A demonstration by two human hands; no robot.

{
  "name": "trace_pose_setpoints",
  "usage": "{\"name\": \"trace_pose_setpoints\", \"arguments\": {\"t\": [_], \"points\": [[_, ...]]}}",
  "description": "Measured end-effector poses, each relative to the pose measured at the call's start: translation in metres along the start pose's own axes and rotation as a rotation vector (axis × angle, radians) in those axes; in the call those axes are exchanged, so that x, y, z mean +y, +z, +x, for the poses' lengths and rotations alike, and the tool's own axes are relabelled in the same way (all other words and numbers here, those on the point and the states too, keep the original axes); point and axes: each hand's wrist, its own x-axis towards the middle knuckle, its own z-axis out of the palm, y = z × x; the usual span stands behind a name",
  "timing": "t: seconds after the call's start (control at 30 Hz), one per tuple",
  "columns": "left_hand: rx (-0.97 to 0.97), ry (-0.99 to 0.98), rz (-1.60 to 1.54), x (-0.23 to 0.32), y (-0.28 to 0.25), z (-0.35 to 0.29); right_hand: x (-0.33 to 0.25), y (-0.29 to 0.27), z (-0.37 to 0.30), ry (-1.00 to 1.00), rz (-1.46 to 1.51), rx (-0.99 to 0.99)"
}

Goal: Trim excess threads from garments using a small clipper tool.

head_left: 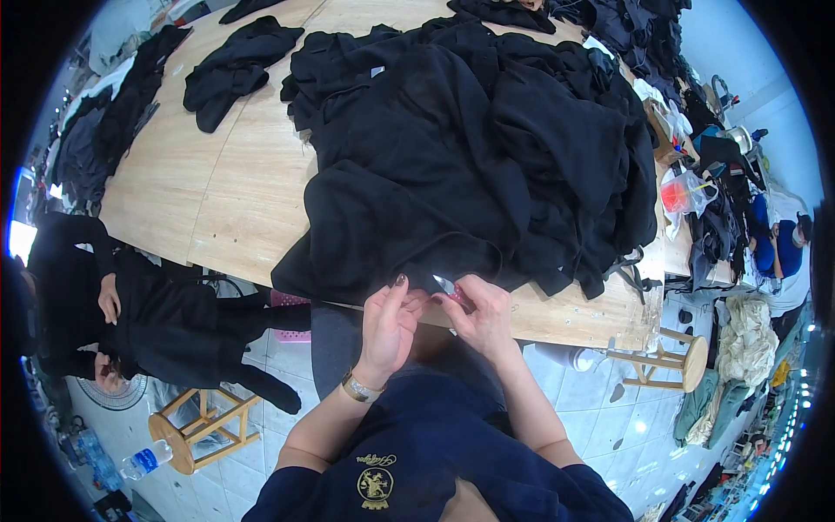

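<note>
My right hand (484, 315) is closed around small thread snips (444, 285), whose silver blades point up and left; part of a reddish handle shows between the fingers. Just left of it is my left hand (390, 329), palm turned inward, one finger raised and the fingers apart. Nothing held shows in it, though a fine thread would be too small to make out. Both hands are at the near edge of the table, against a big heap of black garments (417, 174). The lowest fold of black cloth lies directly beyond my fingertips.
The wooden table (165, 200) carries another black garment (235, 74) at far left. A person in black (165, 313) stands at left beside a wooden stool (187, 426). At right are a bagged red drink (677, 196) and a second stool (674, 365).
</note>
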Motion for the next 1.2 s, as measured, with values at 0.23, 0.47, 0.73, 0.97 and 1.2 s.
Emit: {"name": "trace_pose_setpoints", "arguments": {"t": [0.23,0.47,0.73,0.97,1.2], "points": [[0.087,0.067,0.138,-0.003,0.002,-0.001,0.0,-0.002,-0.002,0.108,0.077,-0.055],[0.029,0.206,0.606,-0.001,0.006,-0.004,0.001,-0.007,0.002,0.136,0.137,-0.178],[0.008,0.222,0.672,0.001,0.006,-0.006,0.001,-0.011,0.005,0.125,0.166,-0.221],[0.017,0.234,0.732,0.001,0.006,-0.005,0.002,-0.011,0.006,0.213,0.3,-0.289],[0.013,0.227,0.731,0.004,0.006,-0.003,0.004,-0.012,0.004,0.265,0.42,-0.34]]}}
